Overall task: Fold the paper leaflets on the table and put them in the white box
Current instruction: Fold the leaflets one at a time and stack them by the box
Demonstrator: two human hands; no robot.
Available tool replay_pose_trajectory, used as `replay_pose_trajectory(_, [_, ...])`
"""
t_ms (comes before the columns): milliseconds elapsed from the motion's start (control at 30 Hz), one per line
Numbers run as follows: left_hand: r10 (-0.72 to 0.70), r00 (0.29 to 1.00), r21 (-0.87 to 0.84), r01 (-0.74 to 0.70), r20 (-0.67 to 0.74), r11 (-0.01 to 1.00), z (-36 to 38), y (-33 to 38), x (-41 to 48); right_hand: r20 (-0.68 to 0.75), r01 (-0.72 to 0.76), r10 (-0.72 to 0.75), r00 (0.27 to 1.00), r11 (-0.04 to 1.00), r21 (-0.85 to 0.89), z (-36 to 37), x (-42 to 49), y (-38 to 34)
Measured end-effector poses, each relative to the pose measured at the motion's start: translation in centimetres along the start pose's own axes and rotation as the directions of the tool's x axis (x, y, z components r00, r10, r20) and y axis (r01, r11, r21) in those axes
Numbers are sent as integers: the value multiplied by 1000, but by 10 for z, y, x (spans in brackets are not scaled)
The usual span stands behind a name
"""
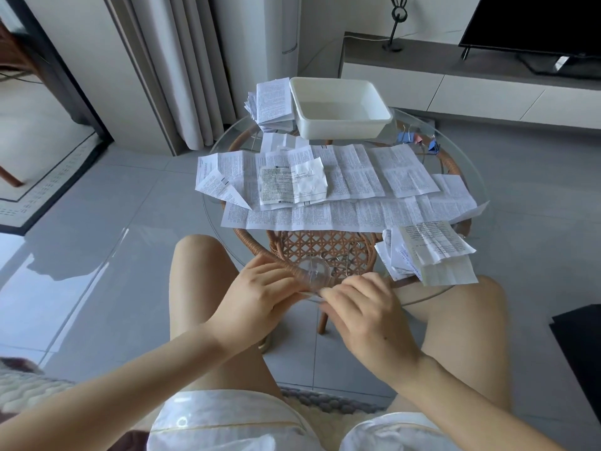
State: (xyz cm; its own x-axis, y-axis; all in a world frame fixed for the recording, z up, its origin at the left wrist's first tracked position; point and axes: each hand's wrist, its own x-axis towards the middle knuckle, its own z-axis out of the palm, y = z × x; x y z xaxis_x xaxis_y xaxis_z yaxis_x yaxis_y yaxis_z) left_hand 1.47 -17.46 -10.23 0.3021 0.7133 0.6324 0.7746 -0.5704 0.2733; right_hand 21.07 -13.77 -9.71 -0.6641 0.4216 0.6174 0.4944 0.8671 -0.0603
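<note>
L hand [260,288] sits at the near edge of the glass table [481,193], knuckles up, fingers curled in, tips pointing toward the R hand [361,307]. R hand is curled the same way, thumb + forefinger drawn close where the two hands meet, right at the rim. Can't tell if either hand pinches anything: nothing readable btwn the fingers, and the clear glass muddles that spot. Neither hand touches the paper spread.

White box [338,130] stands upright at the far side of the table, open top up, long axis approx L-R w/ a slight skew. Folded stack [271,105] is just beside the box on its left, top sheet tipped up.

Long strip leaflet [325,218] lies unfolded + flat, nearest the hands, long axis L-R across the table, right end reaching the rim. Second long leaflet [374,170] lies btwn that strip and the box, also L-R, overlapping it. Small creased leaflet [292,183] rests on top, left of centre, roughly square. Loose pile [432,255] sits at the near right edge, to the right of the R hand, hanging over the rim.

Binder clips [408,138] lie right of the box. Rattan base [322,245] shows thru the glass. Curtain [182,70] and TV [536,24] are behind.
</note>
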Motion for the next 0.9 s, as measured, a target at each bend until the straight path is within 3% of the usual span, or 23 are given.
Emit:
replay_pose_trajectory(100, [-257, 964, -90, 251, -64, 964, -5, 22, 32, -80, -246, 266, 960, 947, 206, -16, 17, 5])
replay_pose_trajectory(167, [-550, 835, -294, 522, -15, 801, -6, 39, 58, -71, -438, 491, 868, 827, 353, -30, 28, 11])
replay_pose_trajectory(233, [-674, 732, -427, 644, 102, 635, 0, 48, 81, -16, -568, 647, 763, 682, 460, -44, 36, 22])
replay_pose_trajectory(333, [-663, 725, -458, 661, 187, 594, 13, 52, 108, 75, -693, 758, 648, 547, 469, -67, 39, 49])
replay_pose_trajectory(433, [-616, 681, -443, 730, 396, 521, 30, 50, 135, 154, -802, 825, 544, 457, 384, -86, 38, 85])
replay_pose_trajectory(500, [-577, 656, -341, 751, 486, 566, 41, 46, 153, 191, -848, 850, 491, 416, 328, -89, 34, 112])
replay_pose_trajectory(600, [-586, 677, -235, 720, 446, 653, 47, 35, 174, 312, -908, 857, 411, 352, 227, -84, 29, 150])
replay_pose_trajectory(667, [-602, 691, -225, 711, 400, 666, 42, 27, 181, 391, -925, 840, 376, 363, 109, -77, 27, 168])
replay_pose_trajectory(767, [-641, 694, -237, 717, 328, 656, 26, 12, 187, 393, -865, 843, 367, 465, -189, -74, 37, 181])
replay_pose_trajectory(833, [-667, 692, -321, 721, 276, 615, 8, 1, 191, 304, -804, 855, 420, 506, -312, -79, 54, 182])
replay_pose_trajectory(900, [-692, 690, -424, 703, 212, 571, -13, -8, 195, 244, -775, 837, 490, 546, -317, -80, 72, 182])
